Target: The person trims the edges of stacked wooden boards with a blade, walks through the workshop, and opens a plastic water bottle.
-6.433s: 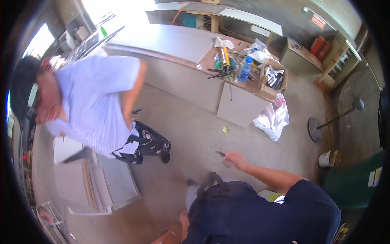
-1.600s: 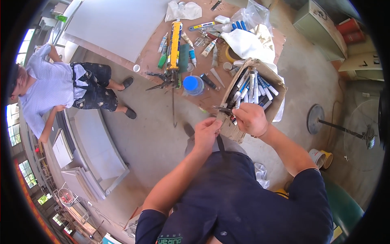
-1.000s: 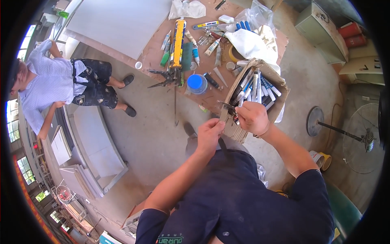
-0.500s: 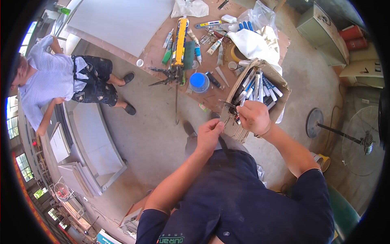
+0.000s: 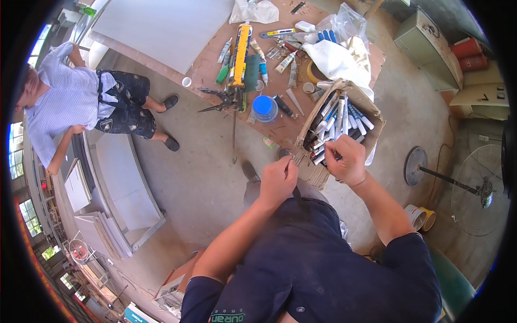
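My left hand [image 5: 277, 180] is closed in a pinch in front of my waist, left of the box's near flap. Whatever its fingertips hold is too small to make out. My right hand [image 5: 346, 161] is over the near edge of an open cardboard box [image 5: 371, 126], fingers curled and thumb bent toward them. What it grips, if anything, is hidden. Several white, blue and black marker pens [image 5: 344, 116] stand and lean inside the box, just beyond my right hand. A clear jar with a blue lid [image 5: 263, 106] stands on the table left of the box.
The brown table [image 5: 210, 59] bears a yellow caulking gun [image 5: 239, 59], several tubes, a tape roll and a white cloth [image 5: 344, 59]. A person [image 5: 70, 102] stands at the left. Right, a fan [image 5: 479, 188] stands on the floor near buckets [image 5: 423, 218].
My right hand has drawn slightly toward me and turned. The dark metal piece that stuck out of it is no longer visible. My left hand has turned slightly, still pinched.
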{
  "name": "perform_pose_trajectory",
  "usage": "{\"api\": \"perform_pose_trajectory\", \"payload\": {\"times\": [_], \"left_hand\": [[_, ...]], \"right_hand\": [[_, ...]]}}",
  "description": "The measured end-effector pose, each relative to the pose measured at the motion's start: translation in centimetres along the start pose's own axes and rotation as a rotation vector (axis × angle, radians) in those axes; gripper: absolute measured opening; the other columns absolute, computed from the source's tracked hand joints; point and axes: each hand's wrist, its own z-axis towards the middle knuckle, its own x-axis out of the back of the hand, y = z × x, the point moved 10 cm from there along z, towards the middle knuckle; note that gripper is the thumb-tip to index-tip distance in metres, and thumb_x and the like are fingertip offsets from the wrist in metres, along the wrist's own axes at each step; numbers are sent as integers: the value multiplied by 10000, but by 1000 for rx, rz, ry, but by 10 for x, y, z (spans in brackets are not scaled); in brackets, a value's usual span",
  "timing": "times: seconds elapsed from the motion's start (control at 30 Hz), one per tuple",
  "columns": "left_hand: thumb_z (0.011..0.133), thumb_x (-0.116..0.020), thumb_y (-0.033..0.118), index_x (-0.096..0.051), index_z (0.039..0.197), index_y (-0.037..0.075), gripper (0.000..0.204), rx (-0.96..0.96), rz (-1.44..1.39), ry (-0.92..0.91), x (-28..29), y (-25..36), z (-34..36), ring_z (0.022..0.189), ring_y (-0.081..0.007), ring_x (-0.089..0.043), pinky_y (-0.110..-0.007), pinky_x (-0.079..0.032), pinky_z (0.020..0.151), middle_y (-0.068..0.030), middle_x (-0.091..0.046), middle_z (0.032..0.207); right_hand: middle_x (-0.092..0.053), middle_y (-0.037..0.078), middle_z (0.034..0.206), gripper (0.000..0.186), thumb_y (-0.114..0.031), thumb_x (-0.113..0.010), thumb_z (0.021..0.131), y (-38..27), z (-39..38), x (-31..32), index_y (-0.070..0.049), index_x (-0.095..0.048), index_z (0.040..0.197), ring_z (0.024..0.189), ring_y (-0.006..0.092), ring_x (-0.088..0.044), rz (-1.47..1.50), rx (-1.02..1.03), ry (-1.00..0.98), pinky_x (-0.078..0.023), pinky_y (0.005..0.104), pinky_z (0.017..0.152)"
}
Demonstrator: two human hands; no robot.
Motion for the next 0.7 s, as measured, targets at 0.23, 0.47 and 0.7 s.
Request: {"api": "perform_pose_trajectory", "payload": {"times": [0.23, 0.47, 0.7], "left_hand": [[956, -421, 179, -587, 835, -1, 273, 453, -610, -97, -22, -19, -18, 516, -133, -570, -244, -431, 459, -80, -630, 678], [965, -411, 166, -562, 825, 3, 263, 466, -640, -151, -33, -24, -22, 539, -139, -588, -247, -436, 456, -93, -639, 712], [968, -404, 157, -563, 816, -1, 271, 464, -644, -145, -32, -26, -23, 560, -138, -596, -252, -446, 464, -96, -640, 721]], "right_hand": [[-465, 59, 611, 181, 6, -687, 610, -24, -10, -10, -63, -629, 768, 515, 236, -512, -53, 213, -61, -388, 351, 445], [-420, 57, 606, 144, -7, -651, 606, -31, -19, -25, -68, -555, 694, 516, 227, -491, -43, 292, -151, -383, 351, 453], [-395, 68, 599, 192, -23, -630, 598, -25, -16, -36, -69, -444, 615, 504, 236, -473, -115, 310, -197, -381, 359, 450]]}}
